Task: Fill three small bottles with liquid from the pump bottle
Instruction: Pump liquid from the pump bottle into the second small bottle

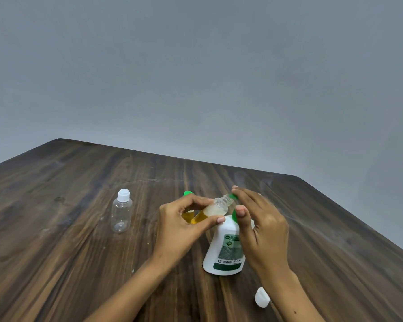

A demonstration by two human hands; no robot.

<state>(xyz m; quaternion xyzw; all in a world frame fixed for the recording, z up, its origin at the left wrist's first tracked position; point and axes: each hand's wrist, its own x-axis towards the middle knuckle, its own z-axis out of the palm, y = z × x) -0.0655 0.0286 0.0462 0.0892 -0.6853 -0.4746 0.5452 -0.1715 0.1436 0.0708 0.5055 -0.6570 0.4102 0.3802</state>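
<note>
My left hand point(184, 225) is pinching a small open bottle point(215, 209), thumb on the near side and fingers curled over the far side. It's tilted, threaded neck pointing up and to the right, right up near the green nozzle point(232, 196) of the pump bottle point(226, 247). There's yellow liquid in its lower part and something foamy nearer the neck.

My right hand point(260, 225) is over the pump, fingers fairly straight and reaching across the top of the green head, thumb point(240, 210) down against the front of the green collar. Honestly can't tell how hard it's pressing, but it's touching the pump, not wrapped round it. The white pump bottle stands upright on the wood table point(79, 252), pretty much centre, close to me.

Behind my left hand there's another bottle point(187, 216) with yellow liquid and a green cap point(188, 193), mostly hidden by my fingers. Off to the left, well apart from everything, an empty clear bottle point(122, 213) stands upright with its white cap on. A loose white cap point(262, 297) is lying on the table near me, just left of my right forearm.
</note>
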